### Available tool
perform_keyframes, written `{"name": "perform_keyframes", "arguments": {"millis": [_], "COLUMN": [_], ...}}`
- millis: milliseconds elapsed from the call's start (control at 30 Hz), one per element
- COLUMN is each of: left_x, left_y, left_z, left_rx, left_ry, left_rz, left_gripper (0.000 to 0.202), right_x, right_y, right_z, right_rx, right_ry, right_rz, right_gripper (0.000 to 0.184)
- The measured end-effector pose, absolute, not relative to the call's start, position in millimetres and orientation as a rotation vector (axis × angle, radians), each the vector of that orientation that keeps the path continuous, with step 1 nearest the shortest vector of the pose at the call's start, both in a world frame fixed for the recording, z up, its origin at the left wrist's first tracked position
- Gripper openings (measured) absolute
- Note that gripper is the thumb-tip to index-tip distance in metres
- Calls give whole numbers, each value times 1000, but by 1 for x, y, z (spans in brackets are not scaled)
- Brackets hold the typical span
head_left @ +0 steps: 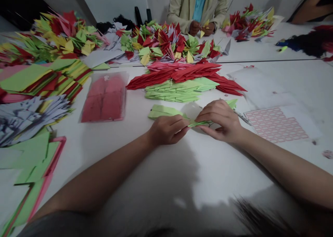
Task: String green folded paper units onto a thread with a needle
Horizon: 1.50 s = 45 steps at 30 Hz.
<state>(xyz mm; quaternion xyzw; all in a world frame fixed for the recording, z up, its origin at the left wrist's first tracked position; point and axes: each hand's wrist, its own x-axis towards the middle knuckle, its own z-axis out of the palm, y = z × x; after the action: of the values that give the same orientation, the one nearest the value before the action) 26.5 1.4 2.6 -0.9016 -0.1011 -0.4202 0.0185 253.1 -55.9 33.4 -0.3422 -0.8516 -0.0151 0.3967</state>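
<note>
Between my two hands is a small piece of folded green paper (199, 123), held low over the white table. My left hand (169, 129) pinches its left end, fingers pressed together. At the other end, my right hand (221, 121) grips it between thumb and fingertips. Just behind my left hand lies another green folded paper (166, 110). A green paper tip (231, 103) and a thin metallic tool (242, 116), its kind unclear, show beyond my right hand. Farther back are a stack of green folded papers (179, 89) and red folded papers (182, 73).
A clear packet of red paper (104, 98) lies left of the stacks. Colored paper sheets (28, 79) cover the left side. A red-outlined label sheet (277, 124) is at right. Behind stand heaps of folded paper (166, 39); across the table, a person's hands (201, 28) hold yellow paper.
</note>
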Motion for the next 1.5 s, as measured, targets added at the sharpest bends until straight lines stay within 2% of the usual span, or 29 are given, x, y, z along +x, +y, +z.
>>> {"name": "perform_keyframes", "arguments": {"millis": [133,300,567,833,933,1067,1267,1367,1500], "left_x": [28,30,27,30,31,29,26,25,24], "left_y": [0,-4,-2,-1,-1,-1,-1,2,4], "left_z": [3,7,5,0,-3,-3,3,4,7], "left_rx": [-2774,-2725,-2782,-2889,-2947,-2835,-2836,-2851,-2846], "left_ry": [-272,-200,-302,-420,-439,-510,-663,-751,-923], "left_rz": [-1281,-1234,-1381,-1325,-1277,-1417,-1522,-1537,-1533], "left_gripper": [16,8,5,16,16,16,25,22,23], "right_x": [249,247,263,254,250,251,246,245,248], "right_y": [-59,-62,-54,-56,-58,-57,-55,-58,-63], "right_z": [29,30,41,37,34,27,19,20,23], "right_rx": [-841,-803,-830,-835,-820,-880,-1149,-1276,-1181], "right_ry": [-2170,-2282,-2204,-2181,-2168,-1955,-1826,-1867,-1824], "right_rz": [-91,-136,-89,-83,-100,-110,373,562,592], "right_gripper": [15,12,14,8,19,54,93,93,70]}}
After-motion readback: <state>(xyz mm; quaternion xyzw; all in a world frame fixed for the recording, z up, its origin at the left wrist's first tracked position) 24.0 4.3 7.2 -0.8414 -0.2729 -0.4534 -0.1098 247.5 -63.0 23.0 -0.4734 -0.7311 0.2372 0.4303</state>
